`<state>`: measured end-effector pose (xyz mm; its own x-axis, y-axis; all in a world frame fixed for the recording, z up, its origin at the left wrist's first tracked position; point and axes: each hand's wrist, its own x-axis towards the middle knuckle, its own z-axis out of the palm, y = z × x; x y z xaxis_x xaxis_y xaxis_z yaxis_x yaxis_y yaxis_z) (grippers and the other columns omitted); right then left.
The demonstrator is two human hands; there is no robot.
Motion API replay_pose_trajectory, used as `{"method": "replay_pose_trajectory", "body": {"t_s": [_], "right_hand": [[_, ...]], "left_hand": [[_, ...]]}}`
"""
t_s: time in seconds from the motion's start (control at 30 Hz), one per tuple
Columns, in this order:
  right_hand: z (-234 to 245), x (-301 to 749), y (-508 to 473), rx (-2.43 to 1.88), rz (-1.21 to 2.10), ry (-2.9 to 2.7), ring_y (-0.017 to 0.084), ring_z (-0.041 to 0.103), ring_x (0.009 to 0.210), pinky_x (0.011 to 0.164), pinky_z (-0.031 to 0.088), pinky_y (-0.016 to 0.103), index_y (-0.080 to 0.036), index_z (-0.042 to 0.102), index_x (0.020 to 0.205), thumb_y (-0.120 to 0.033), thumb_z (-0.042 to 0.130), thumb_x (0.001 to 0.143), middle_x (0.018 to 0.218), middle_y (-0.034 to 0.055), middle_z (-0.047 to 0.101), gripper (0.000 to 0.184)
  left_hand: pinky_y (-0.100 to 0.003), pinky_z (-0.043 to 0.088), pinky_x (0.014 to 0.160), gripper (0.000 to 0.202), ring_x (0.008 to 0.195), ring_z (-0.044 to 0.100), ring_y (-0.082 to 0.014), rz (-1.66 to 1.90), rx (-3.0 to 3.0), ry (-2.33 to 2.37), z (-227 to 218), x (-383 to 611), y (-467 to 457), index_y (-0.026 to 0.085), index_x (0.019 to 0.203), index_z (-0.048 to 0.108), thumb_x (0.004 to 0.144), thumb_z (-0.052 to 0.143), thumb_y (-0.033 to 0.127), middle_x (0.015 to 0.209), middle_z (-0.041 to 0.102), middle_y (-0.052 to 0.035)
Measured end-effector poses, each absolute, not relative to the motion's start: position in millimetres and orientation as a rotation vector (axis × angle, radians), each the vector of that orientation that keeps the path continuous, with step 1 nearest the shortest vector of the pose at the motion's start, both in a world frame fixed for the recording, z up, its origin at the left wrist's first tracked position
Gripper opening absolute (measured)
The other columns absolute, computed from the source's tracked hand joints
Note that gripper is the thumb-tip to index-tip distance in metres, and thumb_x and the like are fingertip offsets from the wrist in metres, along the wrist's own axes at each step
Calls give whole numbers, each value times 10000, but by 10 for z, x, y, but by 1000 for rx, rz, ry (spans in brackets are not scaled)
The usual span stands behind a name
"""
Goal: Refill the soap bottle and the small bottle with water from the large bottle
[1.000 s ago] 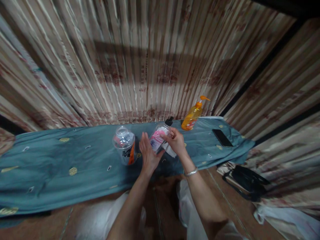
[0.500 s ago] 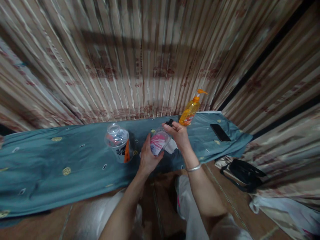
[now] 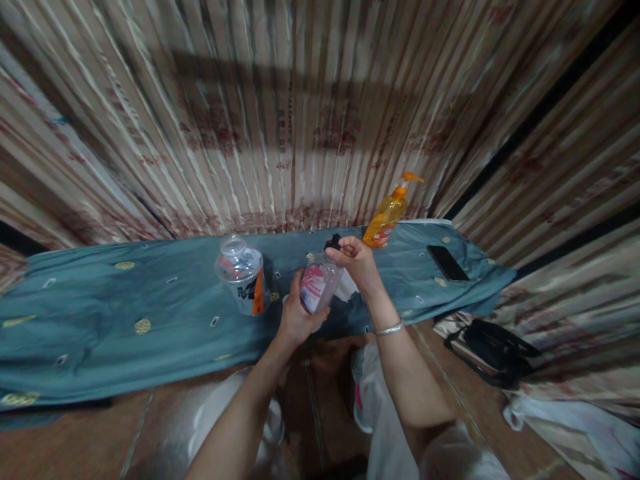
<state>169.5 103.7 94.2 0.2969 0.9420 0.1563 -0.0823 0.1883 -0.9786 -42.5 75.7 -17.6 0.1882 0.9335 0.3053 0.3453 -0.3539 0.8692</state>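
My left hand (image 3: 296,313) is wrapped round the lower part of a small clear bottle (image 3: 320,283) with a pink label, held tilted above the near edge of a table under a teal cloth (image 3: 125,313). My right hand (image 3: 355,261) pinches the bottle's black cap (image 3: 332,241) at the top. A white cloth (image 3: 350,290) lies on the table just behind the bottle, partly hidden by my right wrist. To the left stands a clear plastic jar (image 3: 241,273) with an orange and black label.
An orange pump bottle (image 3: 388,217) stands at the back right of the table, with a black phone (image 3: 447,263) lying further right. A striped curtain hangs behind. A black bag (image 3: 493,350) sits on the floor at the right.
The bottle has been lifted off the table and tipped more upright. My right hand moved from the bottle's side up to its black cap.
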Motion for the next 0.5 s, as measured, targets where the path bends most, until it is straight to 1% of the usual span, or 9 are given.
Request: {"method": "replay_pose_trajectory", "body": {"t_s": [0.07,0.13,0.2,0.23,0.3,0.37,0.4,0.43,0.5], "right_hand": [[948,1708,1018,-1103,969,-1019,282,887,1037,961,755,404,-306,808,925,-734,1228,612,983,20,925,677],[961,1700,991,-1066,1009,-1055,321,910,1122,1033,760,448,-303,873,1009,-788,1167,692,1048,42,958,650],[967,1664,986,-1043,1006,-1083,347,915,1222,1119,752,484,-299,902,1089,-828,1122,742,1113,60,973,670],[964,1639,995,-1040,986,-1084,345,911,1242,1139,748,488,-299,897,1099,-843,1121,737,1124,61,970,690],[949,1592,1032,-1058,924,-1057,314,901,1192,1121,750,464,-305,856,1048,-851,1166,657,1085,39,945,740],[929,1568,1073,-1092,871,-1016,272,876,1072,1042,753,420,-313,786,949,-824,1223,551,1004,7,905,781],[922,1569,1086,-1104,861,-1003,255,860,1023,1002,748,400,-315,754,907,-802,1240,522,973,-3,889,788],[919,1578,1091,-1108,866,-1002,245,849,997,973,743,385,-314,740,883,-780,1248,519,962,-5,882,780],[927,1606,1078,-1095,915,-1023,254,857,1020,969,739,384,-304,782,907,-749,1234,580,996,13,903,713]], "left_hand": [[-577,750,1248,1297,1412,925,-427,1136,1789,1200,-161,-433,758,269,1905,535,753,1116,406,1615,907,-164],[-575,745,1254,1301,1415,924,-434,1127,1762,1197,-151,-434,757,259,1912,525,762,1110,423,1611,909,-170],[-581,738,1268,1303,1429,920,-440,1126,1750,1204,-147,-431,756,252,1921,515,772,1103,431,1627,901,-176],[-586,735,1274,1309,1438,917,-445,1124,1749,1210,-146,-429,757,247,1924,513,771,1103,431,1637,896,-181],[-595,734,1278,1322,1450,913,-454,1119,1748,1218,-145,-429,761,242,1925,513,759,1108,423,1665,882,-194],[-600,736,1277,1324,1455,912,-455,1120,1745,1215,-145,-433,766,252,1920,522,746,1114,408,1702,868,-197],[-603,736,1278,1323,1461,911,-454,1124,1744,1213,-145,-436,769,259,1917,528,740,1117,399,1723,859,-197],[-606,735,1282,1322,1472,907,-455,1130,1742,1210,-145,-440,770,263,1914,532,736,1119,391,1745,848,-198],[-612,730,1293,1326,1502,895,-463,1138,1742,1212,-146,-446,771,260,1914,537,730,1123,377,1778,829,-210]]}}
